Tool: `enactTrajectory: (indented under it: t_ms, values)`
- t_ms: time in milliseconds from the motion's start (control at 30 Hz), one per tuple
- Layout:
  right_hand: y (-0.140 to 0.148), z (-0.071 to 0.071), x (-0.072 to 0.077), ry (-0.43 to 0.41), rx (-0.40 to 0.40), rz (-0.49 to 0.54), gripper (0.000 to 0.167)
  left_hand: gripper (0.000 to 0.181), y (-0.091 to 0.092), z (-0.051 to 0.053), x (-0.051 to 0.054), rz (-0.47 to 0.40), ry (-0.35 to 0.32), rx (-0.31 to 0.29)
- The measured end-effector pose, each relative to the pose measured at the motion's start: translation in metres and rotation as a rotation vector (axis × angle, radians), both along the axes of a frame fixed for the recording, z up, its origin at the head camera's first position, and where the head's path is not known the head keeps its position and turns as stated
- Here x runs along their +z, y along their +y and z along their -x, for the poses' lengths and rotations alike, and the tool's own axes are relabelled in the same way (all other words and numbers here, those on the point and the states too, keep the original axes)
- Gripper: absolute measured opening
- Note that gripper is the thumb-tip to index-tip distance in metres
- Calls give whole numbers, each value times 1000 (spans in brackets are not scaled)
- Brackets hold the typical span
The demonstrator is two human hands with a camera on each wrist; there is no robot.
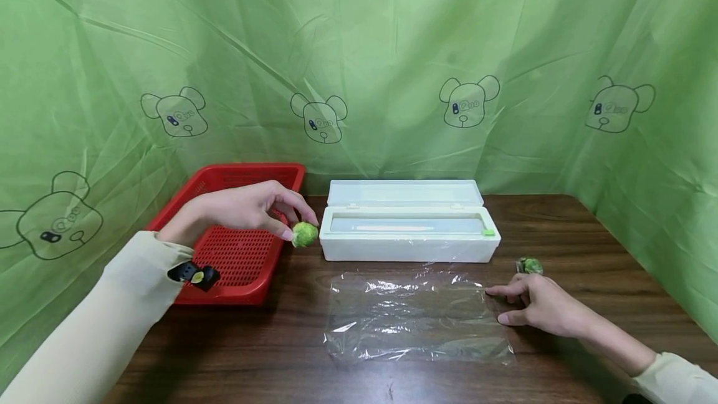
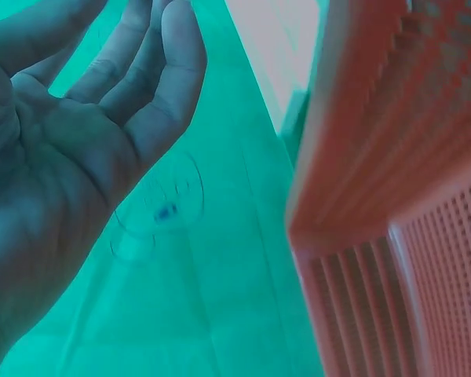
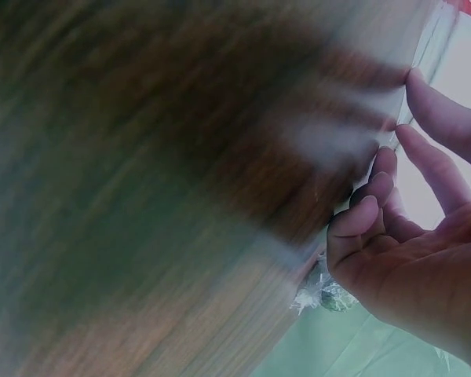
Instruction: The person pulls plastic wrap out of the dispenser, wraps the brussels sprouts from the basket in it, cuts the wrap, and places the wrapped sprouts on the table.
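Head | film (image 1: 415, 320): long axis crosswise | left hand (image 1: 260, 206): grip pinches vegetable (image 1: 305, 235) | right hand (image 1: 544, 307): grip spread, touching film

Basket (image 1: 235, 295) left of dispenser box (image 1: 406, 250), plastic film (image 1: 415, 323) on table (image 1: 561, 220) before box, one vegetable (image 1: 530, 265) right of film

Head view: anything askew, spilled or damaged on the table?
Nothing looks spilled or broken. Only mild oddity: the clear plastic film sheet lies wrinkled, with uneven edges, on the dark brown wooden table. The long white box behind it has its translucent lid open, which looks like ordinary use.
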State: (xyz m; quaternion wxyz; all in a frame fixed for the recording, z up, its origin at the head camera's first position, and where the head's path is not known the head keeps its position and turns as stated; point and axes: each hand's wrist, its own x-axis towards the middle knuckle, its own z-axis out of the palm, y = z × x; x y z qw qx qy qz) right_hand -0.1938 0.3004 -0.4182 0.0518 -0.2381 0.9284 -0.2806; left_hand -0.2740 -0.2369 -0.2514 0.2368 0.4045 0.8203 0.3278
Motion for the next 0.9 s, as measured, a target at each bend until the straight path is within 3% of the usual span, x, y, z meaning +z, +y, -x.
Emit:
enactTrajectory:
  t_ms: [367,900]
  values:
    - [1,0,0,-1,3,0,51,37,42,-23,-9,-46,-35,-65]
    - [1,0,0,-2,-1,3,52,38,100,-48,-36,-84,78,-183]
